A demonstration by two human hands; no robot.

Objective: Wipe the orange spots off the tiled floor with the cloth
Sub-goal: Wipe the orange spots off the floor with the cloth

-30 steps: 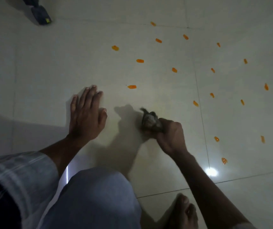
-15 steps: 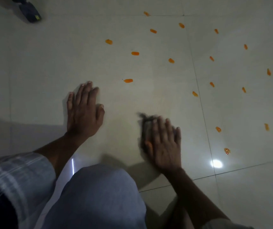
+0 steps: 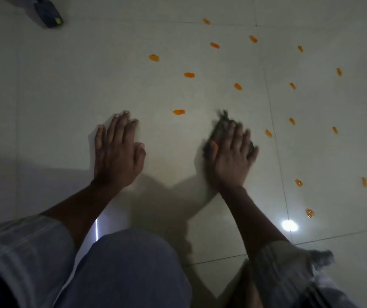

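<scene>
My left hand (image 3: 117, 156) lay flat on the pale tiled floor (image 3: 67, 96), fingers straight and close together. My right hand (image 3: 231, 156) pressed a dark cloth (image 3: 219, 125) down, fingers slightly spread. Orange spots (image 3: 178, 112) dotted the tiles beyond and rightward.

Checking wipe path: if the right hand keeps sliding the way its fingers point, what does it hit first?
Likely nothing at once. The right hand, flat on the cloth, points up and slightly left, between the nearest orange spot and another spot.
</scene>
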